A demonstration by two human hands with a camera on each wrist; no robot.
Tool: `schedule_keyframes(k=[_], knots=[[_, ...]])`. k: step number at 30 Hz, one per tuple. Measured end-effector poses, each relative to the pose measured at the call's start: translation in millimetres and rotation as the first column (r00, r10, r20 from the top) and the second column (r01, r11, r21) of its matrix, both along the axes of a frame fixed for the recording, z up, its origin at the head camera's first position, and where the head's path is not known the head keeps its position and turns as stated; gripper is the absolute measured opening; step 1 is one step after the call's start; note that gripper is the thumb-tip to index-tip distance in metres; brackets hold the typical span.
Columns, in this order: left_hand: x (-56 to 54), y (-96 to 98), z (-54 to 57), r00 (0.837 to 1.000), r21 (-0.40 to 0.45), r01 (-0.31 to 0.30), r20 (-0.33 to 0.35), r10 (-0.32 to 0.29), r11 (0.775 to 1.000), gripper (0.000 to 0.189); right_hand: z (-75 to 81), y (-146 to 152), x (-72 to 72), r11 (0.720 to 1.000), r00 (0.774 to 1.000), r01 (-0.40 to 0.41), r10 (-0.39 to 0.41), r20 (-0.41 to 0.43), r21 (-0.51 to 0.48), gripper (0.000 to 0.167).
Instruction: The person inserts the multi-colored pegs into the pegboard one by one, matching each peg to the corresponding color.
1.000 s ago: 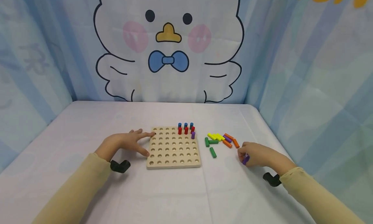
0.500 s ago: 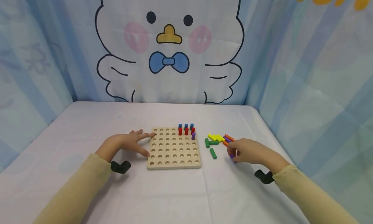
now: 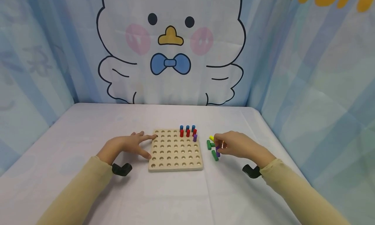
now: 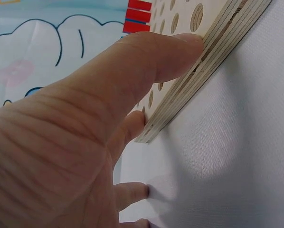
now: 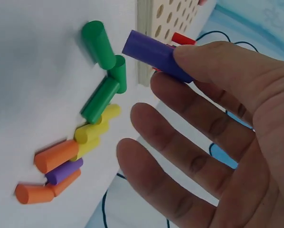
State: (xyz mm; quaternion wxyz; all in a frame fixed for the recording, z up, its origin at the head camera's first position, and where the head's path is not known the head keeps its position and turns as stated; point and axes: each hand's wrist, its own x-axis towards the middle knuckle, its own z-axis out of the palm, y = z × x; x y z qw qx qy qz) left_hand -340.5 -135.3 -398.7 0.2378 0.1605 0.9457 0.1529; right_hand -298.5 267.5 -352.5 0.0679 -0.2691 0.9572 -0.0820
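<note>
A square wooden pegboard point(image 3: 175, 153) with rows of holes lies on the table. Blue pegs point(image 3: 187, 127), red pegs point(image 3: 188, 133) and one purple peg point(image 3: 195, 138) stand upright at its far right corner. My left hand point(image 3: 129, 144) rests at the board's left side; its spread thumb and index finger touch the edge, as the left wrist view also shows. Between thumb and index finger, my right hand point(image 3: 238, 144) pinches another purple peg point(image 5: 154, 54), held above the table right of the board. Its other fingers extend loosely.
Green pegs point(image 5: 98, 45) lie just right of the board. Yellow pegs point(image 5: 89, 132), orange pegs point(image 5: 56, 156) and a loose purple peg point(image 5: 64, 171) lie beyond, mostly hidden by my right hand in the head view. A printed curtain point(image 3: 173, 85) stands behind the table.
My right hand has moved left with the purple peg, from beyond the loose pegs to close by the green ones. My left hand stays at the board's edge.
</note>
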Motion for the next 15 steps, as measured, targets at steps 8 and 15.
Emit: schedule_keyframes(k=[8,15], knots=[[-0.9,-1.3,-1.6,1.0,-0.002,0.015,-0.012,-0.015,1.0,0.101,-0.5,-18,-11.3,0.999,1.0,0.0,-0.002,-0.028,-0.042,0.011],[-0.7,-0.7,-2.9,1.0,-0.002,0.004,-0.011,-0.004,1.0,0.1,-5.8,-28,-23.0,0.995,1.0,0.002,-0.003,-0.014,-0.099,0.01]])
